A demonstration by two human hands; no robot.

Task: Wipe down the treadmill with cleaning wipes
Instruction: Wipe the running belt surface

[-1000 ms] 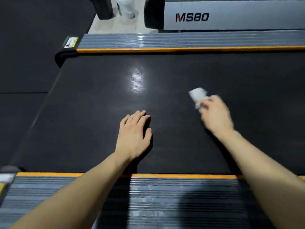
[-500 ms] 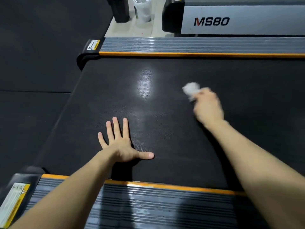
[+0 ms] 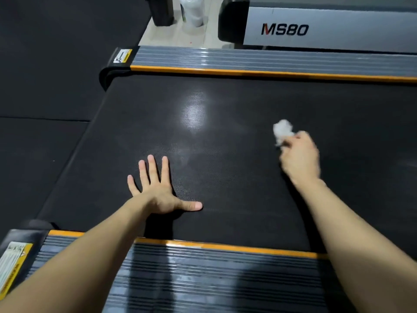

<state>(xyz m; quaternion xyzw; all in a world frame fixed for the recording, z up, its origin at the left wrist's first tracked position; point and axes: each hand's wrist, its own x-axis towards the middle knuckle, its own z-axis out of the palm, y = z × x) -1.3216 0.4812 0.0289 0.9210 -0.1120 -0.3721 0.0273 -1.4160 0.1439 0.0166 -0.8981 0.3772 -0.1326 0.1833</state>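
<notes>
Wipe [image 3: 282, 131]: a crumpled white wad, pinched in the curled fingers [image 3: 293, 143] of the right hand [image 3: 300, 159]. It sticks out past the fingertips on their far-left side. Whether it touches the treadmill belt [image 3: 225, 168] or sits just above cannot be resolved, as the hand is motion-blurred. Left hand [image 3: 155, 190]: fingers [image 3: 150, 170] straight and spread, thumb pointing toward the right hand, palm flat on the belt, holding nothing; judged a brace. Belt lies directly under both sets of fingers, with its long axis running left-right, crosswise to the forearms. It continues right of the wipe and out of view, and its rounded end lies well left of the left fingers. Only the right hand is placed to wipe; judged step is sweeping the belt, mid-task. Ahead of the fingertips: glare patch [image 3: 194, 114], then the far side rail [image 3: 270, 61] with orange trim. Behind the wrists: near side rail [image 3: 203, 279], ribbed, with a warning label [image 3: 13, 265] at its left end. Beyond the far rail: a neighbouring machine marked MS80 [image 3: 327, 30] and a pale container [image 3: 191, 12] on the floor, type unclear. Nothing on the belt lies in the wipe's path except the left hand, well apart.
</notes>
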